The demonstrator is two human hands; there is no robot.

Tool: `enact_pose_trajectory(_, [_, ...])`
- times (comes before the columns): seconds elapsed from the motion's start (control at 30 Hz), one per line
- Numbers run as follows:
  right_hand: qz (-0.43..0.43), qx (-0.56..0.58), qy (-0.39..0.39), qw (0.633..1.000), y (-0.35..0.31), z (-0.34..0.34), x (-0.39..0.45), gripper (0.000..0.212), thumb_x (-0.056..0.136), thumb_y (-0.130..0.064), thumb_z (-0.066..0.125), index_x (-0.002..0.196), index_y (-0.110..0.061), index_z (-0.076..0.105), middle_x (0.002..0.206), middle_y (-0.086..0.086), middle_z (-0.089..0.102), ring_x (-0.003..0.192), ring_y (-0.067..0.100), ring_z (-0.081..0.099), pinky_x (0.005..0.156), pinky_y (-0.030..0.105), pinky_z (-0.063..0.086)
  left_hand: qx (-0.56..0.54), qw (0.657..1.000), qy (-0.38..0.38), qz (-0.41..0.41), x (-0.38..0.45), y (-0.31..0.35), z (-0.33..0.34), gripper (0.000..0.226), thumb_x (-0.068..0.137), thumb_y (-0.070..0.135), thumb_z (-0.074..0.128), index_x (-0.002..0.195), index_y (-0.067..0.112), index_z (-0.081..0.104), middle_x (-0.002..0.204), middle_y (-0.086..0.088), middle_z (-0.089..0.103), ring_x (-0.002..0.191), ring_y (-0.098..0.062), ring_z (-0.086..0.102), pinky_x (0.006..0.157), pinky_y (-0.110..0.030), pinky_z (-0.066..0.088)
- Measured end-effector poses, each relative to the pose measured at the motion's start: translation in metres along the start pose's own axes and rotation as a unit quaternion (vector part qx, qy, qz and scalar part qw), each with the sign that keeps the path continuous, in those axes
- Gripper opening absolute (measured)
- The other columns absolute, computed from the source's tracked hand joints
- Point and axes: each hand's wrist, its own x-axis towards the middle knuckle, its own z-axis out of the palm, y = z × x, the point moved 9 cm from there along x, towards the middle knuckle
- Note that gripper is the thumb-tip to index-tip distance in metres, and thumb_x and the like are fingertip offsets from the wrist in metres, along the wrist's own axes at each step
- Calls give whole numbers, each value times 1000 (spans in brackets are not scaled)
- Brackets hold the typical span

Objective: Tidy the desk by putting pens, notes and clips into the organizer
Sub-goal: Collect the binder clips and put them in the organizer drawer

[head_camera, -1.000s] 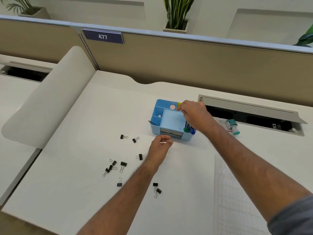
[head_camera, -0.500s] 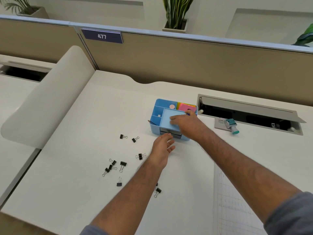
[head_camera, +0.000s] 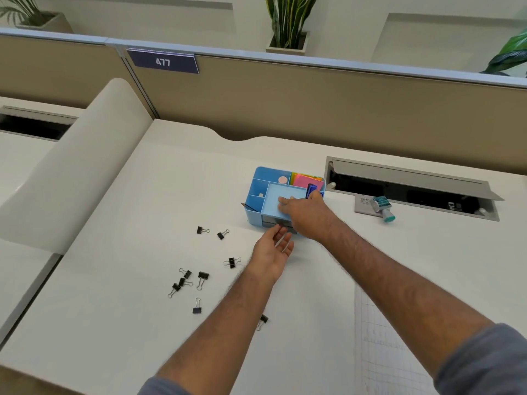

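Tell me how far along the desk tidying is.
Done: notes and pens sit in the organizer. In hand: right hand rests on its tray; left hand reaches its drawer, open. Left: about nine clips lie on the desk.

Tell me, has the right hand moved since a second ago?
Yes. The right hand has come nearer, from the blue organizer's far-right corner onto its front tray.

Light blue organizer (head_camera: 258, 192) is sitting on the off-white desk (head_camera: 142, 195), pink and yellow-orange sticky notes (head_camera: 303, 180) glowing in its back compartment beside dark blue pens (head_camera: 311, 190). Black binder clips (head_camera: 203, 276) with silver wire handles are dotting the desk. A faint grey grid sheet (head_camera: 385, 352) is showing; a navy sign (head_camera: 163, 62) reading 477 in white.
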Motion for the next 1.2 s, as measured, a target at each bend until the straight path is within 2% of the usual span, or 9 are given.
enact_pose_trajectory(0.13, [10, -2, 12, 1000, 1, 3, 0, 72, 98, -21, 63, 161, -28, 29, 170, -2, 29, 143, 25, 46, 103, 54, 38, 5, 1000, 2, 4, -1, -1, -6, 28, 99, 22, 65, 124, 9, 68, 107, -6, 70, 100, -19, 67, 77, -33, 56])
enact_pose_trajectory(0.33, [16, -4, 7, 1000, 2, 2, -4, 73, 100, -18, 61, 163, -27, 24, 172, 0, 24, 146, 26, 42, 104, 50, 38, 1, 1000, -1, 2, -6, -8, -17, 24, 98, 25, 66, 117, 10, 70, 110, -5, 69, 99, -17, 67, 77, -32, 56])
enact_pose_trajectory(0.7, [25, 15, 47, 998, 2, 6, -2, 66, 102, -17, 58, 161, -26, 29, 167, 4, 36, 135, 28, 51, 104, 46, 38, -26, 1000, -1, -3, -14, -21, -35, 24, 96, 25, 68, 114, 9, 72, 106, -6, 67, 96, -18, 66, 75, -31, 56])
enact_pose_trajectory(0.97, [23, 51, 59, 997, 4, 7, -2, 66, 102, -13, 55, 161, -28, 30, 168, 1, 34, 138, 27, 49, 103, 45, 34, -36, 999, -2, -6, -15, -22, -35, 16, 98, 20, 66, 106, 8, 70, 103, -7, 66, 92, -19, 66, 76, -31, 57])
enact_pose_trajectory(1.1, [22, 94, 71, 993, 3, 2, -7, 65, 103, -12, 54, 161, -31, 32, 171, -3, 26, 146, 26, 41, 108, 45, 32, 10, 1000, -3, 8, -17, -17, -41, 18, 96, 18, 68, 108, 5, 68, 101, -9, 66, 90, -20, 66, 76, -31, 58])
enact_pose_trajectory(1.2, [12, 147, 138, 979, -5, -14, -24, 57, 105, -18, 55, 158, -32, 40, 171, -4, 28, 150, 23, 37, 114, 46, 33, 87, 994, -12, 65, -24, -1, -53, 22, 97, 19, 66, 113, 4, 69, 101, -8, 67, 92, -21, 67, 76, -30, 59])
